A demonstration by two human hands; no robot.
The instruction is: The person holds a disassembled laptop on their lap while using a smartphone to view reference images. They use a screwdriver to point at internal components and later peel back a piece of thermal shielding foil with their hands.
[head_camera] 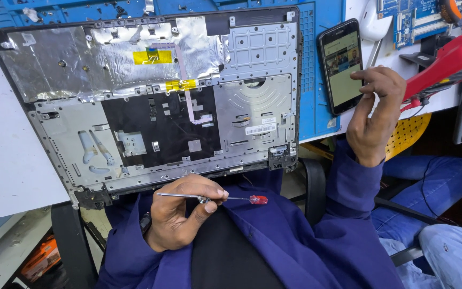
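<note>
Pinching a small screwdriver (209, 198), the left hand (180, 214) is seen low in the view, at about 6 o'clock from the opened laptop shell (151, 101). The tool is held level between thumb and fingertips, its grip closed narrowly around the thin metal shaft; the red handle end (258, 199) points toward 3 o'clock and the long shaft toward 9 o'clock. The screwdriver is kept just off the shell's near edge, above the dark blue sleeve (295, 235) and the lap, not touching the shell.

The laptop shell is laid inner side up on the surface (1, 160), with crinkled silver foil (108, 59) across its far half, two strips of yellow tape (152, 56) on that foil, a black panel (161, 128) in the middle and a thin ribbon cable (191, 104) running down over it.

Out at 3 o'clock from the shell, the right hand (372, 115) is raised, its grip open and holding nothing, the fingers spread loosely; one fingertip (355, 75) is touched to the edge of a smartphone (342, 65) with a lit screen. The phone is lying on a blue work mat (316, 69) just beside the shell. Farther toward 2 o'clock a red tool (450, 61) is seen, and a green circuit board (418, 18) sits at the top edge. A yellow perforated object (410, 131) shows below the surface's rim.
</note>
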